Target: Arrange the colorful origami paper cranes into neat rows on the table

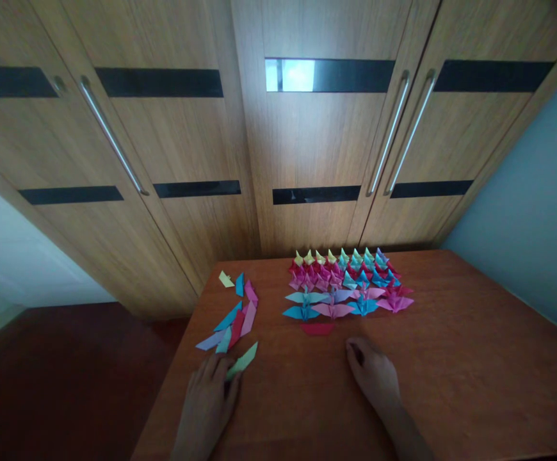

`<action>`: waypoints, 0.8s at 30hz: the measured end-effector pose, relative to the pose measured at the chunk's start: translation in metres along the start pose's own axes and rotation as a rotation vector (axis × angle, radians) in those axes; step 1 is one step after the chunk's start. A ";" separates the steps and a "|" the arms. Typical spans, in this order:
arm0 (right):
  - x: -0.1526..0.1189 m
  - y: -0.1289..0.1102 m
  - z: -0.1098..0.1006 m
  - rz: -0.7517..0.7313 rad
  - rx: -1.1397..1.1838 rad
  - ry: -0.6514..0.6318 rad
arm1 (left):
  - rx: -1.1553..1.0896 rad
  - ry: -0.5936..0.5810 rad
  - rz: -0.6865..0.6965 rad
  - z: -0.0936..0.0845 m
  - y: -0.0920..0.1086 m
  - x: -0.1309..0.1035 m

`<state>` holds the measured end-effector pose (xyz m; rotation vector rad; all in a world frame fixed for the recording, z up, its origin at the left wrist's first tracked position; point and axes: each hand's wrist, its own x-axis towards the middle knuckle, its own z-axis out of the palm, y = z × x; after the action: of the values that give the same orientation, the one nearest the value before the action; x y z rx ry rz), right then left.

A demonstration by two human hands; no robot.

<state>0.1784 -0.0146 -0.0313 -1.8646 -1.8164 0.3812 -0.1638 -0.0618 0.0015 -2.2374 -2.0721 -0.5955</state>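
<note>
My left hand (207,397) is at the table's left front, its thumb and fingers closed on a light green folded paper piece (244,360). Just beyond it lies a loose pile of flat folded papers: a blue strip (229,316), a red one (236,329), a lilac one (210,340) and several others. My right hand (373,374) rests on the table, fingers curled into a loose fist with nothing visible in it. In front of that hand lies a flat red folded paper (317,329), just before rows of origami cranes (333,310) in many colours.
The brown wooden table (451,358) stands against a wooden wardrobe (307,141) with long metal handles. At the table's far left lie a small yellow folded paper (226,279) and a blue one (240,284). A pale blue wall (528,211) rises on the right.
</note>
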 end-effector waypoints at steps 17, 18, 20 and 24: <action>-0.022 -0.044 -0.008 0.138 0.801 -0.087 | -0.949 -0.184 -0.208 0.009 0.102 0.035; -0.025 -0.048 -0.008 0.138 0.833 -0.089 | -0.970 -0.214 -0.183 0.012 0.109 0.037; -0.029 -0.052 -0.006 0.126 0.837 -0.069 | -0.993 -0.262 -0.131 0.020 0.119 0.041; -0.033 -0.047 0.001 0.134 0.752 -0.021 | -0.983 -0.329 -0.055 0.036 0.130 0.045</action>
<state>0.1359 -0.0478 -0.0116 -1.4357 -1.2891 0.9770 -0.0274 -0.0234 0.0110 -2.8927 -2.2882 -1.6423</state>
